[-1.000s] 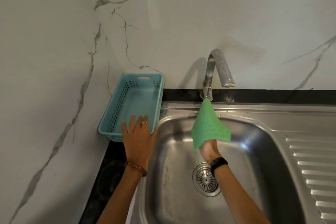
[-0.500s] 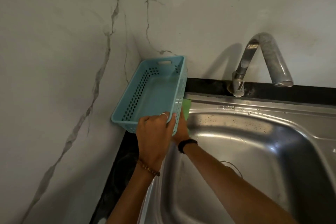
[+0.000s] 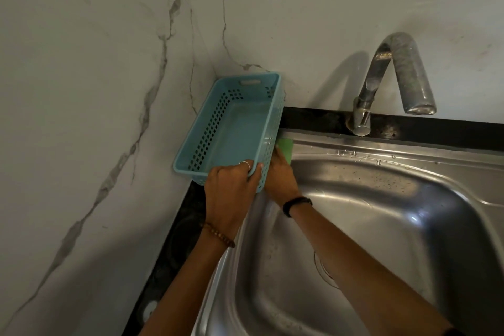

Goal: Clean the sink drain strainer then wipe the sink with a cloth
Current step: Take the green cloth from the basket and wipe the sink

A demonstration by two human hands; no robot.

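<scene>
The steel sink (image 3: 381, 199) fills the lower right. My left hand (image 3: 230, 194) grips the near rim of a light blue plastic basket (image 3: 234, 131) and holds it tilted up at the sink's left edge. My right hand (image 3: 279, 177) presses a green cloth (image 3: 285, 148) onto the sink's back left rim, right under the basket's side. Only a corner of the cloth shows past my fingers. My right forearm covers most of the drain strainer (image 3: 321, 270), of which just a curved edge shows.
A curved metal tap (image 3: 392, 76) stands at the back of the sink against a white marble wall. A black counter strip (image 3: 174, 240) runs along the left of the sink. Marble walls meet in the corner behind the basket.
A second ago my left hand lay flat by the basket and my right held the cloth at the tap base. Now the left grips the lifted basket and the cloth is at the back left rim.
</scene>
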